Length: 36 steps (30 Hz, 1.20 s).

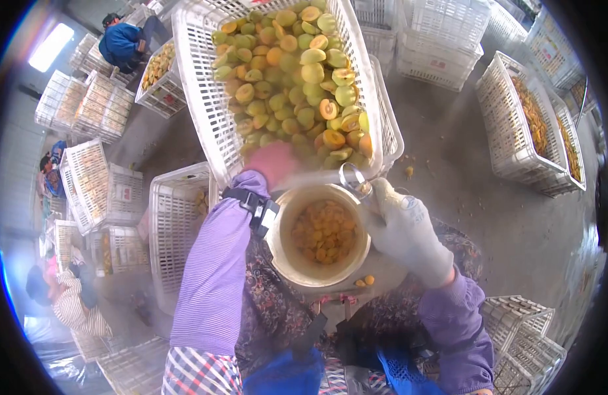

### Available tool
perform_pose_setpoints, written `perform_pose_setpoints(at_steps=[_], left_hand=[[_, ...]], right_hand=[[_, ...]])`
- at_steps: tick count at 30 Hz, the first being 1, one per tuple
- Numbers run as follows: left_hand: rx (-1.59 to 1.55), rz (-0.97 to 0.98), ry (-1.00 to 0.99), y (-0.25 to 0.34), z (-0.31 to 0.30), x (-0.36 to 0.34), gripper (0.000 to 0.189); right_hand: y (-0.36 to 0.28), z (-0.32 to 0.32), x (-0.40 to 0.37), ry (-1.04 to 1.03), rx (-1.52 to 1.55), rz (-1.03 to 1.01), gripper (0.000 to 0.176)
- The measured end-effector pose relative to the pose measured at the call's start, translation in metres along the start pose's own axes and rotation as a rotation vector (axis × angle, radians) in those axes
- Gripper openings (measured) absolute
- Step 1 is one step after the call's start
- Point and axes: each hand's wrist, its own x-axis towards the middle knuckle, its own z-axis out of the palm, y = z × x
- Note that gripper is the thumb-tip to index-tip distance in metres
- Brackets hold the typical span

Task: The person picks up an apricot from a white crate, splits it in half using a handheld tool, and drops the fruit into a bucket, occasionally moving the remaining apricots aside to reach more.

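My left hand (274, 164), pinkish and smeared by motion, is at the near edge of a white plastic crate (197, 99) of halved green-yellow fruit (287, 85), apparently apricots. Whether its fingers hold anything is lost in the blur. In a pale work glove, my right hand (409, 227) is closed on a tool with a shiny metal loop (352, 176). That loop sits above the far right rim of a cream bucket (277, 247) between my legs. Small orange-brown pieces (323, 232) lie in the bucket.
More white crates stand on the left (179, 230) and right (514, 145), some holding orange fruit. Stacked crates (442, 39) rise behind. Two orange bits (365, 281) lie by the bucket. A person in blue (123, 43) and one in stripes (80, 306) are at the left.
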Motion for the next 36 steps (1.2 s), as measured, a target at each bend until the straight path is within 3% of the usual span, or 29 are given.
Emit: perform_pose_setpoints(at_steps=[4, 6, 8, 11, 13, 16, 19, 21, 23, 25, 28, 30, 31, 33, 34, 36], left_hand=[[-0.023, -0.069, -0.08, -0.007, 0.004, 0.015, 0.047], [-0.034, 0.176, 0.097, -0.015, 0.0, 0.0, 0.028], [-0.449, 0.275, 0.146, -0.037, 0.006, -0.014, 0.025], [-1.496, 0.184, 0.062, -0.062, 0.027, -0.032, 0.037], [-1.935, 0.161, 0.057, -0.025, 0.004, -0.073, 0.033], [-2.394, 0.239, -0.043, 0.004, 0.005, -0.101, 0.03], [-2.548, 0.224, -0.103, 0.026, 0.02, -0.105, 0.03], [-1.424, 0.346, 0.343, 0.027, 0.04, -0.105, 0.031], [-0.97, 0.334, 0.486, 0.024, 0.057, -0.101, 0.031], [-1.213, 0.258, 0.469, 0.022, 0.057, -0.099, 0.029], [-2.083, 0.251, 0.228, 0.016, 0.045, -0.107, 0.03], [-1.717, 0.263, 0.325, 0.012, 0.044, -0.112, 0.033], [-0.968, 0.235, 0.491, 0.007, 0.052, -0.112, 0.035], [-0.654, 0.246, 0.523, 0.008, 0.06, -0.115, 0.04], [-1.093, 0.299, 0.428, 0.01, 0.064, -0.115, 0.042], [-1.654, 0.373, 0.294, 0.014, 0.069, -0.114, 0.047]], right_hand=[[0.003, 0.009, 0.001, -0.038, 0.001, -0.014, 0.023], [0.005, 0.01, 0.001, -0.006, -0.012, -0.017, 0.025], [0.008, 0.014, -0.001, 0.011, 0.011, -0.028, 0.027], [0.006, 0.022, -0.006, 0.021, 0.03, -0.058, 0.027], [0.004, 0.03, -0.003, 0.073, 0.025, -0.131, 0.026], [0.0, 0.045, 0.001, 0.142, -0.007, -0.22, 0.024], [-0.007, 0.051, 0.005, 0.12, -0.07, -0.188, 0.024], [-0.009, 0.054, 0.005, 0.053, -0.154, -0.158, 0.028], [-0.009, 0.055, 0.004, 0.019, -0.2, -0.16, 0.029], [-0.009, 0.052, 0.005, 0.014, -0.202, -0.161, 0.027], [-0.017, 0.053, 0.009, 0.006, -0.149, -0.184, 0.026], [-0.021, 0.055, 0.01, 0.001, -0.118, -0.184, 0.025], [-0.024, 0.056, 0.011, -0.002, -0.111, -0.173, 0.025], [-0.027, 0.058, 0.012, -0.01, -0.144, -0.174, 0.024], [-0.026, 0.059, 0.011, -0.015, -0.185, -0.185, 0.023], [-0.024, 0.061, 0.01, -0.019, -0.252, -0.193, 0.02]])
